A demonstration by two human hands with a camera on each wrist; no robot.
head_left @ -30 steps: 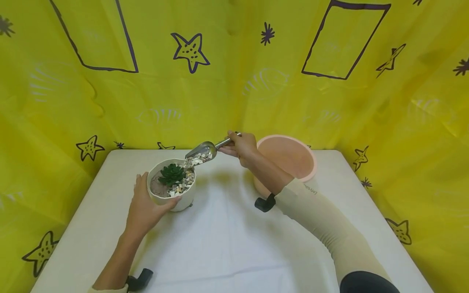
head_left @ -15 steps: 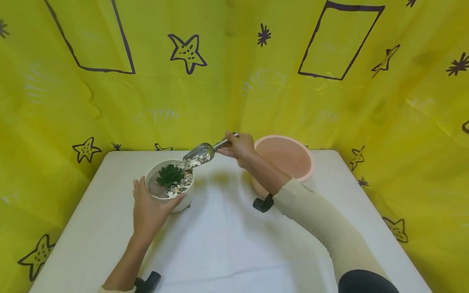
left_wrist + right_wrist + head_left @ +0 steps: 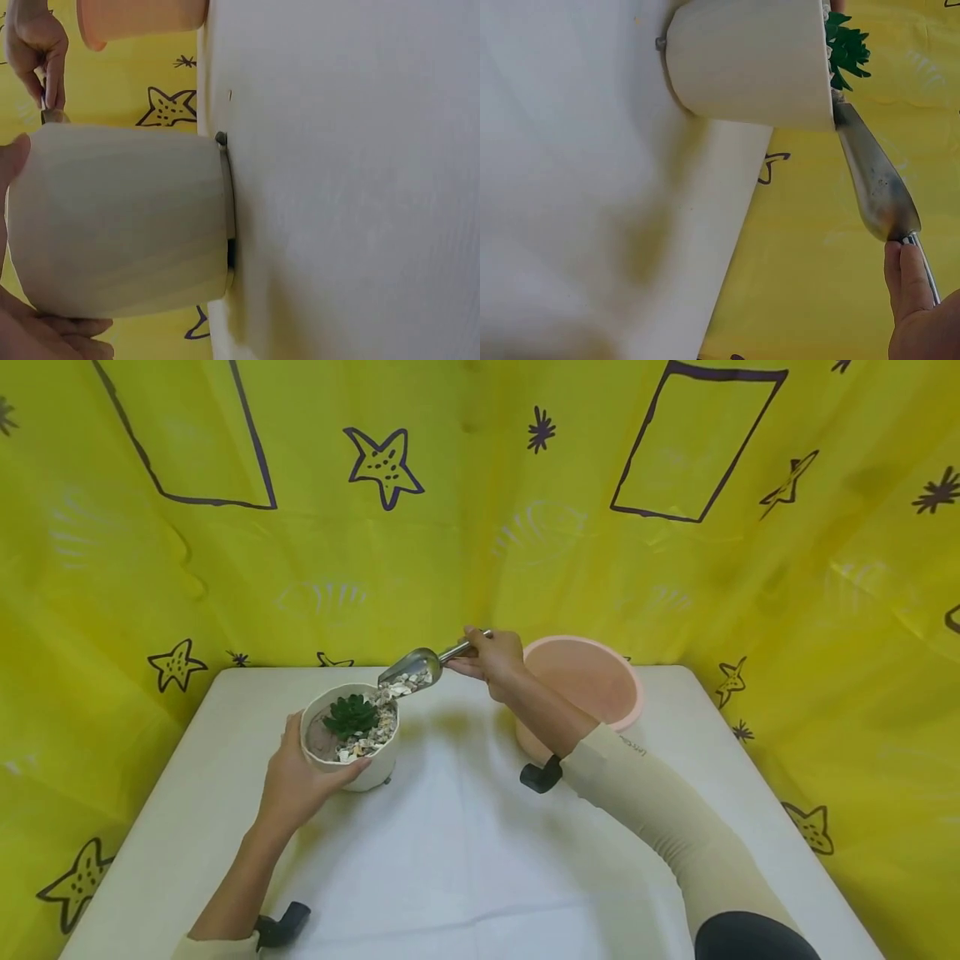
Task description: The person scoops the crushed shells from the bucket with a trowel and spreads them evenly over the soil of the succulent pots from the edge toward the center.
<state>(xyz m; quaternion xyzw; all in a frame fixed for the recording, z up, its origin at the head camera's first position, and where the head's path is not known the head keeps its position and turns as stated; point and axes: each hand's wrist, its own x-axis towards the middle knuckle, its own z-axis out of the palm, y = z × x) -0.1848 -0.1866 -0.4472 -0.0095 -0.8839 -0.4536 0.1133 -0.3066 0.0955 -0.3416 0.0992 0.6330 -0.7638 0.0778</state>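
A white flowerpot (image 3: 378, 764) stands at the left of the table, holding a green succulent (image 3: 351, 717), grey soil and pale pebbles (image 3: 367, 739) along its right and front side. My left hand (image 3: 303, 781) grips the pot from the left, thumb on the near side and fingers round the far left. My right hand (image 3: 491, 662) holds a metal scoop (image 3: 420, 664) by its handle. The scoop tilts down to the left, its lip at the pot's right rim, with pebbles still in it. In the right wrist view the scoop (image 3: 877, 184) meets the rim beside the succulent (image 3: 847, 52).
Behind my right forearm stands a pink tub (image 3: 585, 677), partly hidden by the arm. A white cloth covers the table (image 3: 465, 843). Yellow patterned curtains (image 3: 480, 527) hang close round the back and sides. Black camera mounts (image 3: 542, 775) sit at both wrists.
The scoop stays tilted at the pot's rim, with little visible movement. My left hand shifts slightly on the pot, and its wrist moves right, then back left.
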